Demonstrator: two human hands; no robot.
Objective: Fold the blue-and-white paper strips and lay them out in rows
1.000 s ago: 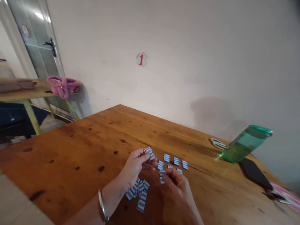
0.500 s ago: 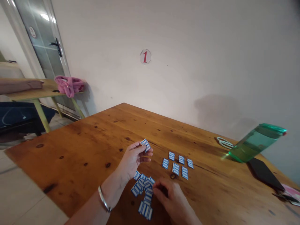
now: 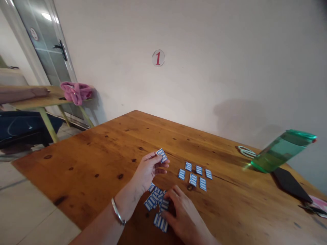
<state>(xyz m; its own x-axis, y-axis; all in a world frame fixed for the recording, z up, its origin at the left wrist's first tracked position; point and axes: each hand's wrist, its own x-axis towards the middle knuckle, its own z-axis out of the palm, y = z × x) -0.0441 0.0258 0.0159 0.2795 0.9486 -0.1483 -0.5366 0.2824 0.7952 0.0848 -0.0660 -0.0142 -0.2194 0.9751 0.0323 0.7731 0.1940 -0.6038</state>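
Observation:
My left hand [image 3: 150,168], with a silver bangle on its wrist, pinches a few small blue-and-white label sheets [image 3: 161,156] between thumb and fingers, held above the table. Below it lies a loose pile of similar sheets [image 3: 151,200], each printed with white strips edged in blue. My right hand [image 3: 181,212] is down at the pile's right side, its thumb and forefinger around one label sheet [image 3: 165,204]. Farther right, several more sheets [image 3: 193,180] lie apart from one another in two rough rows.
The wooden table [image 3: 102,153] meets a white wall. To the right are a tilted green clear bottle [image 3: 281,154], a dark flat case [image 3: 291,185] and a coiled white cable [image 3: 245,151]. A person's arm [image 3: 25,95] and a pink cloth [image 3: 76,92] rest on another table at left.
My right hand has moved onto the pile, and its thumb and forefinger have closed around a sheet. My left hand still holds its sheets. The view has shifted slightly.

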